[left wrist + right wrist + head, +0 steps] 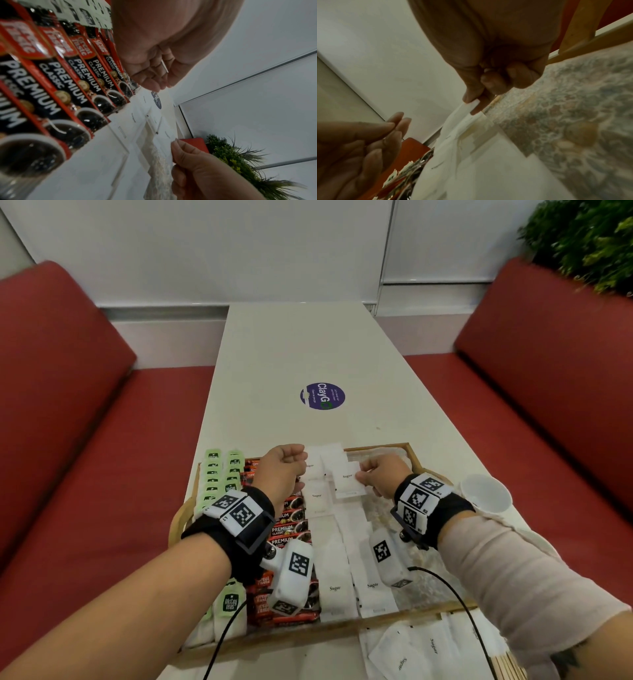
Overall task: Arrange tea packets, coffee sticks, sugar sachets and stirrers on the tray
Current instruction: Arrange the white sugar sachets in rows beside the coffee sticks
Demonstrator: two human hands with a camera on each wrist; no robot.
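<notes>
Two hands over the tray. Right hand (380,474): thumb and forefinger pinching a sugar sachet (348,479) by its edge, at the far end of the white sachet column. Left hand (282,470): fingers loosely curled, holding nothing, above the coffee sticks (289,525). Wooden tray (416,460): tea packets (222,474) leftmost, coffee sticks beside them, sugar sachets mid-tray, patterned lining bare at right. Loose sachets (418,652) lie on the table (308,354) near the tray.

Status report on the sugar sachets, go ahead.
Right hand pinches white paper sugar sachet over wooden tray. Left hand loosely curled, empty. Nothing blocking.
</notes>
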